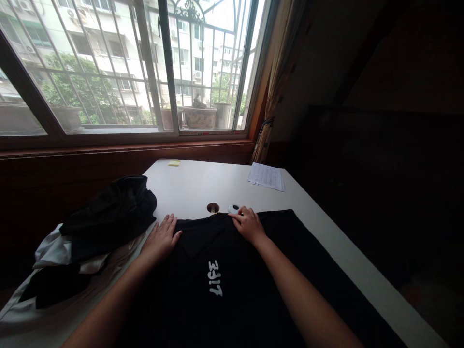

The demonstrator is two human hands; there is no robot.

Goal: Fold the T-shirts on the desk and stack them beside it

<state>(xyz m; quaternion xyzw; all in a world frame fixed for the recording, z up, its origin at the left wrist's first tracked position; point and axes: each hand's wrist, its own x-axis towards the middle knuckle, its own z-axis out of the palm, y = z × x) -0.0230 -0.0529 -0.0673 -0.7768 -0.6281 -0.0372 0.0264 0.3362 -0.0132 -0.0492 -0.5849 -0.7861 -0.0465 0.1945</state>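
A black garment (250, 280) with white "LIFE" lettering lies spread over the white table, its far edge near the round hole. My left hand (162, 238) rests flat on the garment's far left corner, fingers spread. At the far edge, right of the hole, my right hand (247, 224) has its thumb and fingers closed on the black cloth. Just beyond those fingers sits a small pale object with a dark oval (235, 208), partly hidden by the hand.
Dark and white clothes (108, 217) are heaped at the left of the table (203, 181). Papers (266, 177) lie at the back right, and yellow notes (174, 163) at the back left. A barred window and a curtain (263, 137) stand behind.
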